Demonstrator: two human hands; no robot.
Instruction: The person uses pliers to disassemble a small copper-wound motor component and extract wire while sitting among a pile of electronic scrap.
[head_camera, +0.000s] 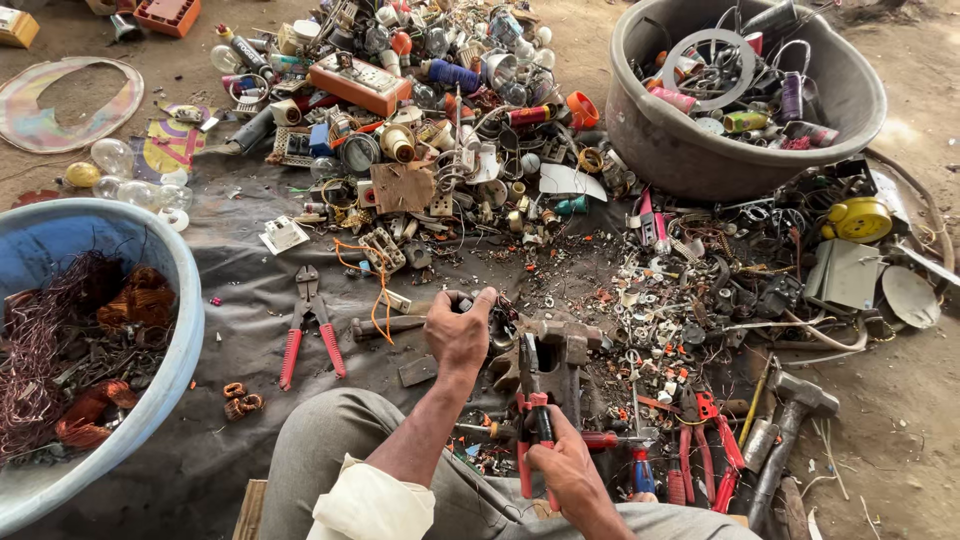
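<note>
I see copper wire coils in the blue tub (185, 330) – scrap fills the grey tub (670, 150); left hand (458, 335) pinches a small hidden part, right hand (568, 470) grips red pliers (533, 415).

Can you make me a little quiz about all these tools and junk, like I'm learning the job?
1. Pick one: what does the right hand grip?
A) a hammer
B) red-handled pliers
C) a light bulb
2. True or false: the left hand lies flat and open on the cloth.
3. Fill the gap: the coils of copper-coloured wire lie in the ____ tub.

Key
1. B
2. False. Its fingers curl round a small part.
3. blue
</note>
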